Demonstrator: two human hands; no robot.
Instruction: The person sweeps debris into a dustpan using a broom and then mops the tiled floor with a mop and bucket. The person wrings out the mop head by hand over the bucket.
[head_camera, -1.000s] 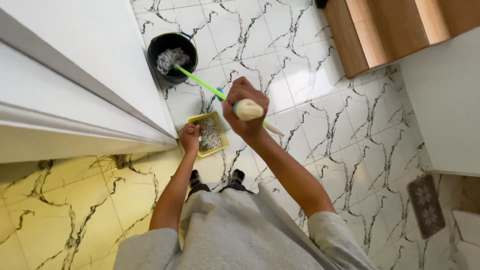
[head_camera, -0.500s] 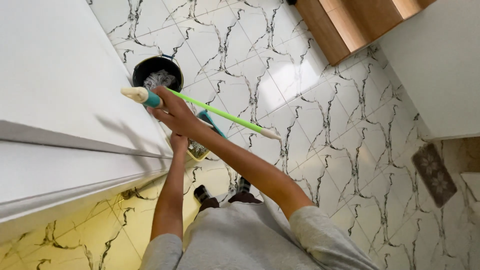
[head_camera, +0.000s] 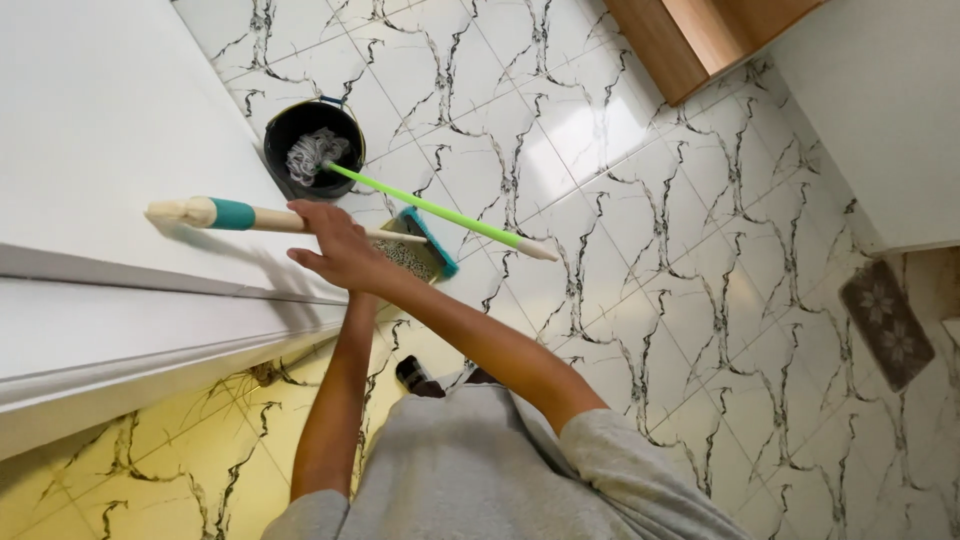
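— Against the wall (head_camera: 110, 110) on the left, what is that stick (head_camera: 250, 217) doing?

— It leans there, its pale top with a teal band touching the white surface. The right hand (head_camera: 340, 252) lies across it lower down, apparently to steady it against the wall.

— Is the hand gripping it?

— Not that I can see. The fingers (head_camera: 305, 212) are stretched out flat over the shaft, pressing it rather than wrapped round it.

— And the left hand?

— Hidden. The left forearm (head_camera: 335, 400) reaches down under the right wrist and the hand itself is covered, so I cannot tell whether it is clenched or loose. It ends just beside the dustpan (head_camera: 432, 240).

— What does the stick look like?

— Slim, round, cream-coloured wood. The lower end passes behind the hand toward the dustpan and is lost there.

— Anything in the dustpan?

— Teal rim, tilted, with grey speckled dirt in it.

— And further off?

— A black bucket (head_camera: 285, 135) stands by the wall on the marbled floor (head_camera: 640, 300). A mop (head_camera: 318, 155) sits head-down in it, green handle slanting out to the right, so the bucket props it.
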